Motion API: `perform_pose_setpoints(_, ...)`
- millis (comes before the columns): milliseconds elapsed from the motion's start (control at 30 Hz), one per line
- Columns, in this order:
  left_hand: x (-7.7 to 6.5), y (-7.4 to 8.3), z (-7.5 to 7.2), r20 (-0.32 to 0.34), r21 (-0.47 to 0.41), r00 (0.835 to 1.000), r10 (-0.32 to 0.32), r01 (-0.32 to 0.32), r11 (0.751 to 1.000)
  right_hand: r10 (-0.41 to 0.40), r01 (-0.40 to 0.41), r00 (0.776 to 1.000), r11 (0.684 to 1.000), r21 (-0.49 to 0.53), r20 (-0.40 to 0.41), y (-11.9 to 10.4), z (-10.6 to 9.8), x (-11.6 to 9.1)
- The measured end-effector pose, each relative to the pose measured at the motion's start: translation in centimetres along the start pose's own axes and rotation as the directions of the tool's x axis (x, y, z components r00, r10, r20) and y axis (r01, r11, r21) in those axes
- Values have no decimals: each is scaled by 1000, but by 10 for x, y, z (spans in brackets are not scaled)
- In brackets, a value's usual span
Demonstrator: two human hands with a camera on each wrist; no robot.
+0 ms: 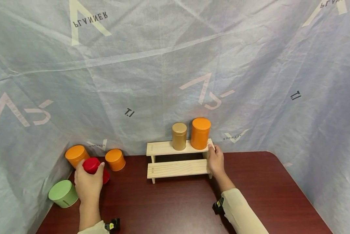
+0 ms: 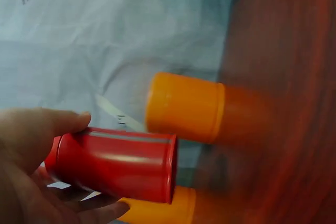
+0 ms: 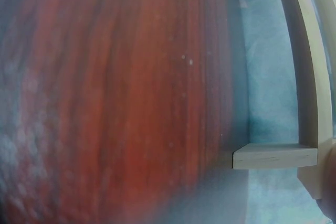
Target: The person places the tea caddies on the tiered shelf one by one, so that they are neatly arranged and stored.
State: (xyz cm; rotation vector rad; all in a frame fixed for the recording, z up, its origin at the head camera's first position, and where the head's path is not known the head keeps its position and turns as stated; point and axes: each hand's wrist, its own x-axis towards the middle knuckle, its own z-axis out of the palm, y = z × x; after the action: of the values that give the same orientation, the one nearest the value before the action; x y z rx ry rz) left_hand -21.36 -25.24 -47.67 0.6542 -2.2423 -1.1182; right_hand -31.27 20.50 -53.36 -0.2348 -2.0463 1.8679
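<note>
A red cylindrical tin is in my left hand, thumb on one side and fingers on the other, at the left of the table. In the left wrist view its rim end points away from the palm. My right hand grips the right end of a two-step wooden rack. On the rack's upper step stand a gold tin and a taller orange tin, side by side. Part of the rack's frame shows in the right wrist view; the hand there is mostly cut off.
Two more orange tins stand at the back left, one partly behind the left hand. Near the left table edge sits a wide green tin. A grey printed cloth hangs behind the dark red table and at both sides.
</note>
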Motion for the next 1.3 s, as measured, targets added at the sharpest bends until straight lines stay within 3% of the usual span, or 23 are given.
perform_pose_setpoints(467,-13,38,-21,117,-11,989,86,-85,996,-2,1,1000,999,-35,-18,0,0,0)
perform_pose_setpoints(733,-15,49,-16,177,-86,971,164,-150,985,-1,0,1000,1000,-29,-20,0,0,-1)
perform_pose_setpoints(1033,-20,56,-14,198,-40,946,255,-252,967,-6,5,1000,999,-49,-24,-1,0,-1)
perform_pose_setpoints(1300,-21,62,-9,217,-70,937,275,-266,961,-15,14,1000,998,-61,-19,-2,0,0)
